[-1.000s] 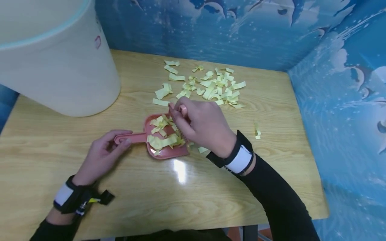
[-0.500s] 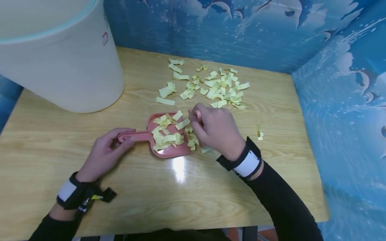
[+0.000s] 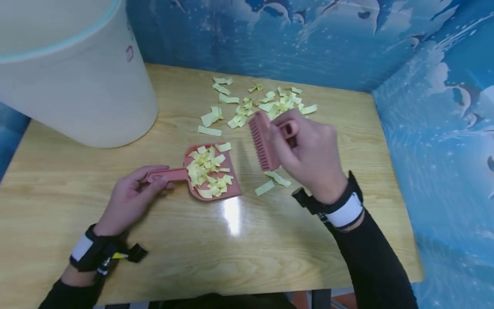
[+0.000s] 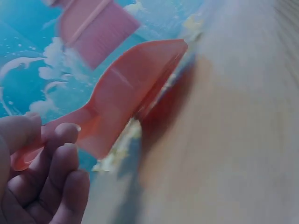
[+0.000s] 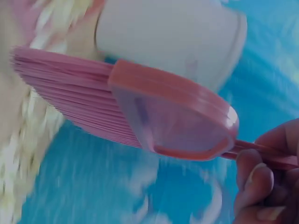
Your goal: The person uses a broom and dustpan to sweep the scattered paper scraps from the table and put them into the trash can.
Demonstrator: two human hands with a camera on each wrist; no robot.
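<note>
1. Firmly, the right hand (image 3: 312, 159) grips the pink brush (image 3: 262, 139), raised above the table (image 3: 270, 240) centre.
2. Left hand (image 3: 131, 197) pinches the dustpan (image 3: 210, 174) handle; the pan lies mid-table, full of paper scraps (image 3: 208, 169).
3. More scraps (image 3: 270, 105) lie near the far edge.

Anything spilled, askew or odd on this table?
Yes: yellow paper scraps lie strewn over the far side of the table, and two lie loose beside the pink dustpan, outside it. The right hand holds the brush lifted, sweeping nothing.
</note>
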